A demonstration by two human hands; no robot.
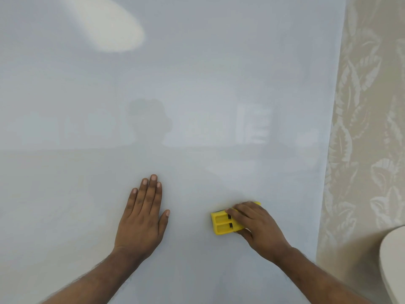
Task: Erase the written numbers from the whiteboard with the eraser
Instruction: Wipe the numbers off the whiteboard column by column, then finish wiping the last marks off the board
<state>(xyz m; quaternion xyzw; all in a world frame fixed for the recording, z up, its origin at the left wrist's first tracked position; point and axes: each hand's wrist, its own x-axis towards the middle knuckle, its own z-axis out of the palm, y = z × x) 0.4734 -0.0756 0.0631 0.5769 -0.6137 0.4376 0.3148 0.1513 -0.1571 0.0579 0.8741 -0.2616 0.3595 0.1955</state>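
Gripping is right-hand only, but going left to right: left hand (142, 218) lies flat and open on the whiteboard (197, 84), palm down, fingers together and pointing up the board, thumb splayed right. It holds nothing; looks like it braces the board.

Right of it, with a clear gap of bare board between, sits the yellow eraser (225, 222), pressed face-down on the board. Its long axis runs roughly left-right, tilted slightly up toward the right. The left end of the eraser sticks out free; the right part is covered by the right hand (258, 229), fingers curled over the top edge, thumb under the lower edge, closed on the eraser. So the eraser lies just left of and under the gripping fingers, low on the board and toward its right side.

No written numbers are visible anywhere on the board: only faint reflections and a bright glare patch at top left. Judgement: erasing looks finished or nearly so; any leftover marks are too faint to tell. If another stroke is needed, the right hand is the one to make it, and most open board lies up and left of the eraser.

Right of the board edge: patterned leaf wallpaper (361, 128), and a pale rounded object (394, 260) at bottom right, unidentifiable.
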